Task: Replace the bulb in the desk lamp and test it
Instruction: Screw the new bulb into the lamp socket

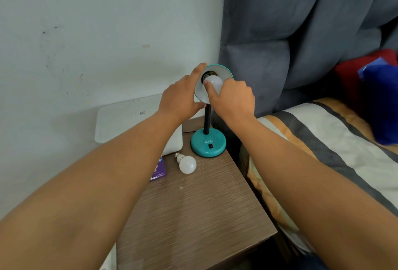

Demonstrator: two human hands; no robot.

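We see a teal desk lamp [208, 142] standing at the back right corner of a brown wood-grain bench [193, 209], its round base marked "ATN" with a small black switch [210, 146] on top and a black flexible neck [207, 119] rising to the shade [224, 71], which is tilted so its white inside faces us. Our left hand [181, 99] is spread around the left edge of the shade, the forefinger lying along the upper rim and the thumb touching the lower rim near the neck, so it grips the shade without closing fully. Our right hand [231, 97] is curled around a white bulb [215, 83] whose narrow end sits at the dark socket in the middle of the shade; the thumb presses on the bulb's left side and the other fingers wrap its right side. How far the bulb is seated in the socket we cannot tell. A second white bulb [187, 163] lies on its side on the bench, just left of the lamp base, its screw cap pointing toward the wall. Beside it, partly under our left forearm, lies a purple box [159, 170]. A flat white device [133, 116] leans against the pale wall behind. To the right of the bench is a bed with a striped cover [323, 140].
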